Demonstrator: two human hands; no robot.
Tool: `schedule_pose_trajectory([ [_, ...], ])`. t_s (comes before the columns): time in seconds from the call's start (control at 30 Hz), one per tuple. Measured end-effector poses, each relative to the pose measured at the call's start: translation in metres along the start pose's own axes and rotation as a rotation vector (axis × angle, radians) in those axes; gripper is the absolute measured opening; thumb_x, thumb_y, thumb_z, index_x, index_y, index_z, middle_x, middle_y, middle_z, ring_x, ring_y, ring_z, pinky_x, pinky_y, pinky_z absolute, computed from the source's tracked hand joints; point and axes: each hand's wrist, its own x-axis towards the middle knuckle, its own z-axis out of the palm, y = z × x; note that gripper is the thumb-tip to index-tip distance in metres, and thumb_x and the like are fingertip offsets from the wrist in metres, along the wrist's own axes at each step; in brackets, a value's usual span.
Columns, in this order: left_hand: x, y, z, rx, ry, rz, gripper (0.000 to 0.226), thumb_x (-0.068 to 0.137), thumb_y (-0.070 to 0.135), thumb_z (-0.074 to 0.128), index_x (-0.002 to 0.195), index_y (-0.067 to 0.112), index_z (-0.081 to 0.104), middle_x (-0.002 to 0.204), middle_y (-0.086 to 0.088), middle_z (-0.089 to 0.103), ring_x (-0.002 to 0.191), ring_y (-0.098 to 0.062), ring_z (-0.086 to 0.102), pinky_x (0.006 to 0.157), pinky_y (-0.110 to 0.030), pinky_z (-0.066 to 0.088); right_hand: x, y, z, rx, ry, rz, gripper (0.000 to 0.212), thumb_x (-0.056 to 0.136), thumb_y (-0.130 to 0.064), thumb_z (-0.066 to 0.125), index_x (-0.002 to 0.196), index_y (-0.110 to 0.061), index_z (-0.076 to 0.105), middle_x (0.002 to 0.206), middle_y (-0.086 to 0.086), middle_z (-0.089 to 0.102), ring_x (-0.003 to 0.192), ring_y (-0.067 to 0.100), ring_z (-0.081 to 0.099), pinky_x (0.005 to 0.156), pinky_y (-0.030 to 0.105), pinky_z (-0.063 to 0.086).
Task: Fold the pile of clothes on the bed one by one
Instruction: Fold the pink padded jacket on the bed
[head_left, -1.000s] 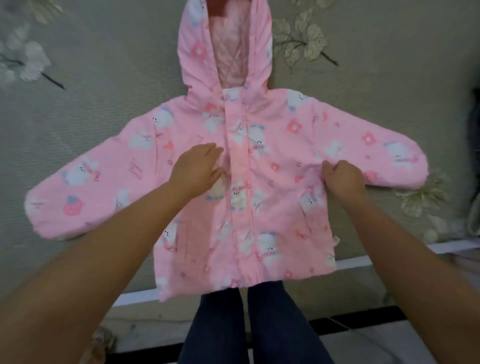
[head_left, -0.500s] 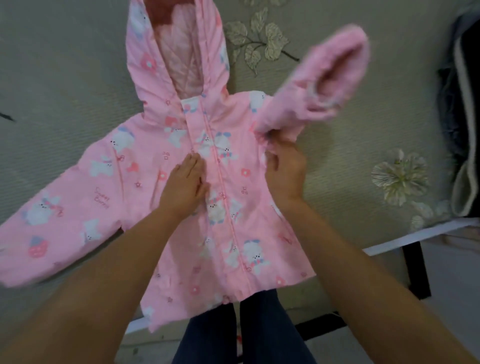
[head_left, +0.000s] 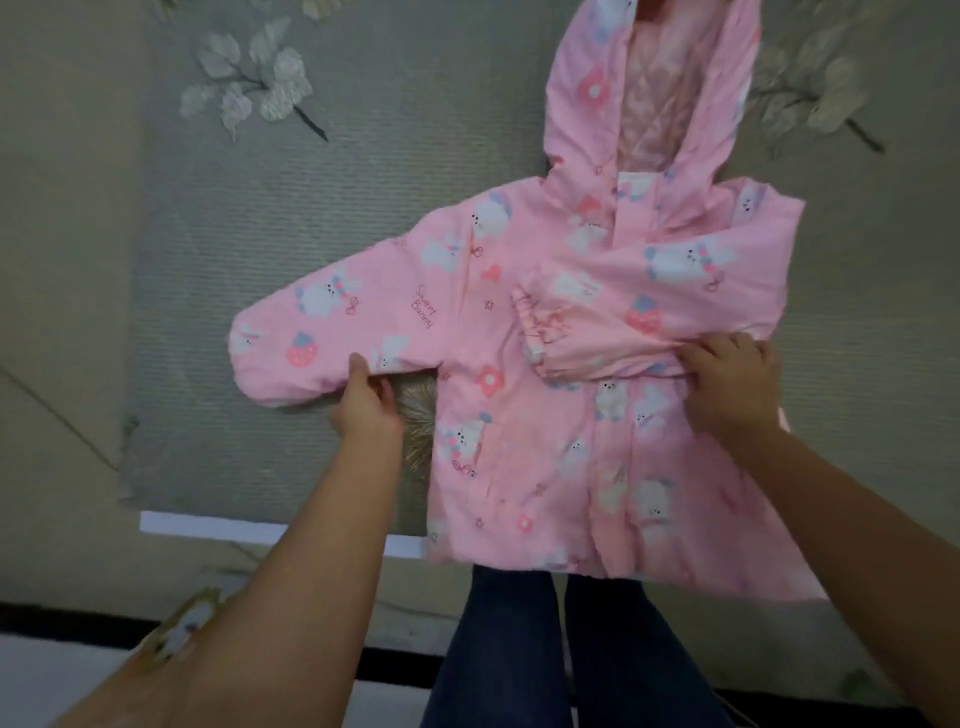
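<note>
A pink hooded jacket lies flat on the bed; left hand pinches its outstretched sleeve, right hand grips the folded one (soft, light, likely puffy; best lifted at the cuffs).

Pink jacket with white bunnies and red flowers; grey-green leaf-patterned bedspread

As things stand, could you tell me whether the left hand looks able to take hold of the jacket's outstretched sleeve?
Probably yes. The left hand already touches the lower edge of the outstretched sleeve, which lies flat on the bed with nothing covering it. The right hand is busy on the folded sleeve.
</note>
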Motion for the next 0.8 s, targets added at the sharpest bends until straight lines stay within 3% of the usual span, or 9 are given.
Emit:
schedule_pose_trajectory([
  [0.1, -0.010, 0.007, 0.016, 0.049, -0.023, 0.042, 0.005, 0.092, 0.008, 0.051, 0.090, 0.011, 0.055, 0.088, -0.005, 0.060, 0.059, -0.008, 0.056, 0.047, -0.012, 0.045, -0.005, 0.007, -0.006, -0.031, -0.121, 0.083, 0.036, 0.070, -0.009, 0.044, 0.095, 0.003, 0.067, 0.089, 0.029, 0.061, 0.082, 0.043, 0.058, 0.075, 0.046, 0.040],
  [0.23, -0.052, -0.006, 0.035, 0.674, -0.087, 0.733, 0.022, 0.087, -0.003, 0.052, 0.105, -0.012, 0.058, 0.103, -0.023, 0.057, 0.090, -0.027, 0.056, 0.077, -0.009, 0.040, -0.003, -0.010, -0.009, 0.079, -0.119, 0.081, 0.039, 0.084, -0.006, 0.049, 0.122, -0.001, 0.056, 0.127, 0.029, 0.049, 0.110, 0.043, 0.049, 0.089, 0.048, 0.037],
  [0.3, -0.076, -0.018, 0.044, 0.880, -0.376, 1.005, 0.022, 0.081, -0.008, 0.055, 0.100, -0.016, 0.059, 0.104, -0.026, 0.056, 0.084, -0.029, 0.056, 0.080, -0.020, 0.041, -0.003, -0.016, -0.009, 0.148, -0.160, 0.077, 0.043, 0.084, -0.003, 0.053, 0.127, -0.005, 0.053, 0.139, 0.024, 0.040, 0.123, 0.040, 0.042, 0.098, 0.045, 0.033],
  [0.4, -0.097, -0.050, 0.055, 1.407, -0.977, 1.327, 0.044, 0.077, 0.005, 0.059, 0.120, -0.001, 0.054, 0.133, -0.027, 0.042, 0.124, -0.041, 0.040, 0.101, -0.041, 0.034, -0.009, -0.010, -0.013, 0.236, -0.108, 0.103, 0.036, 0.074, 0.006, 0.054, 0.109, 0.008, 0.063, 0.120, 0.033, 0.054, 0.108, 0.047, 0.054, 0.089, 0.052, 0.042],
  [0.43, -0.099, -0.061, 0.056, 1.705, -1.108, 1.327, 0.049, 0.083, 0.014, 0.057, 0.130, 0.007, 0.046, 0.146, -0.020, 0.028, 0.136, -0.036, 0.023, 0.109, -0.045, 0.022, -0.013, -0.001, -0.014, 0.223, -0.105, 0.136, 0.034, 0.072, 0.004, 0.051, 0.102, 0.010, 0.065, 0.114, 0.033, 0.058, 0.104, 0.047, 0.056, 0.084, 0.053, 0.043],
  [0.5, -0.097, -0.079, 0.059, 2.084, -1.198, 1.191, 0.055, 0.090, 0.023, 0.049, 0.141, 0.018, 0.028, 0.155, -0.005, 0.007, 0.143, -0.024, 0.000, 0.114, -0.045, 0.001, -0.022, 0.020, -0.014, 0.153, -0.183, 0.198, 0.038, 0.079, 0.000, 0.048, 0.115, 0.005, 0.059, 0.133, 0.025, 0.047, 0.122, 0.038, 0.046, 0.095, 0.049, 0.035],
  [0.57, -0.090, -0.085, 0.063, 2.150, -1.237, 1.161, 0.053, 0.093, 0.027, 0.045, 0.142, 0.021, 0.026, 0.155, -0.002, 0.006, 0.143, -0.019, -0.001, 0.114, -0.042, 0.000, -0.031, 0.043, -0.012, 0.247, -0.225, 0.197, 0.045, 0.082, 0.005, 0.050, 0.127, 0.005, 0.049, 0.144, 0.019, 0.036, 0.132, 0.033, 0.036, 0.105, 0.042, 0.029],
  [0.67, -0.086, -0.076, 0.077, 1.967, -1.281, 1.223, 0.037, 0.093, 0.031, 0.038, 0.120, 0.012, 0.054, 0.137, -0.008, 0.045, 0.130, -0.021, 0.036, 0.101, -0.032, 0.027, -0.018, 0.060, -0.023, 0.403, -0.142, 0.312, 0.032, 0.080, 0.009, 0.048, 0.110, 0.012, 0.061, 0.125, 0.027, 0.054, 0.116, 0.036, 0.052, 0.096, 0.031, 0.035],
  [0.8, -0.093, -0.054, 0.116, 1.583, -0.922, 1.266, 0.021, 0.088, 0.009, 0.049, 0.089, -0.004, 0.065, 0.094, -0.020, 0.065, 0.092, -0.033, 0.057, 0.077, -0.038, 0.039, 0.039, 0.064, -0.043, 0.459, 0.124, 0.385, 0.022, 0.084, 0.004, 0.049, 0.098, 0.011, 0.065, 0.099, 0.030, 0.063, 0.094, 0.039, 0.058, 0.080, 0.036, 0.036],
])
